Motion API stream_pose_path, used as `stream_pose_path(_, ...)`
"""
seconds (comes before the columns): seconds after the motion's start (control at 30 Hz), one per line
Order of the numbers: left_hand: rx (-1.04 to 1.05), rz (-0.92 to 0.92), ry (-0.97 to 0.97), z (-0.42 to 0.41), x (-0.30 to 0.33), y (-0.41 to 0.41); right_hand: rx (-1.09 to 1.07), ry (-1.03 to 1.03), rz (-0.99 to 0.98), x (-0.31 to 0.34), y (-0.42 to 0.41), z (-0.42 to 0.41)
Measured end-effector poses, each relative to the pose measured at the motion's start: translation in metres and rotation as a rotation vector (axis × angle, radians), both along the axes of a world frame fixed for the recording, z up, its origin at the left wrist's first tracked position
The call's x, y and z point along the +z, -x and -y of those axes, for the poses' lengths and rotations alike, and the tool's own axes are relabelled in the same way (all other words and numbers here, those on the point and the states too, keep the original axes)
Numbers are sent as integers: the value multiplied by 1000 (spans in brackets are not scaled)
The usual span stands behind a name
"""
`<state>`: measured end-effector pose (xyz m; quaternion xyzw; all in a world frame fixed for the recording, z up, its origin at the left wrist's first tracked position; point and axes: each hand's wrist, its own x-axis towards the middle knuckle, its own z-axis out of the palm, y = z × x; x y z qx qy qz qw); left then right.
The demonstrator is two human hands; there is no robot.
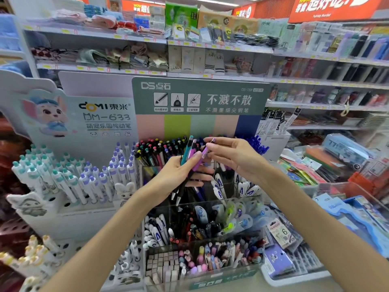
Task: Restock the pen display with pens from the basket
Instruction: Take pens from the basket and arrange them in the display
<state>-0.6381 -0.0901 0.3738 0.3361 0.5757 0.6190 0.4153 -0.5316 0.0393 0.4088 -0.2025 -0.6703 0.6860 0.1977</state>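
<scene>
You are standing in a retail shop, at its stationery section. Tiered pen displays (181, 152) with branded header cards (200, 95) face you, their slots packed with pens. Long white shelving (210, 77) behind carries yellow price tags along its edges, with folded textiles and packaged goods above. Red promotional banners (332, 7) hang overhead. Packaged stationery (282, 232) lies at your right.

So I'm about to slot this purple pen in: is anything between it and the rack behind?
Nothing visible blocks it. The right hand pinches the purple pen just in front of the pen rack; the left hand holds the bundle lower, beside it.
</scene>
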Motion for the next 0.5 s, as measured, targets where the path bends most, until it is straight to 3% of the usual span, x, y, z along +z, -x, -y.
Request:
stream_pose_path(0.13,179,-103,-35,7,7,14,-336,-148,-132,16,-10,-18)
stream_pose_path(0.23,271,-66,-62,15,12,28,-484,-425,-168,24,-16,-29)
stream_pose_path(0.37,273,-20,-43,16,12,30,-466,-784,-95,9,-6,-22)
stream_pose_path(0.5,243,10,-18,15,6,26,-336,-897,43,-9,4,-24)
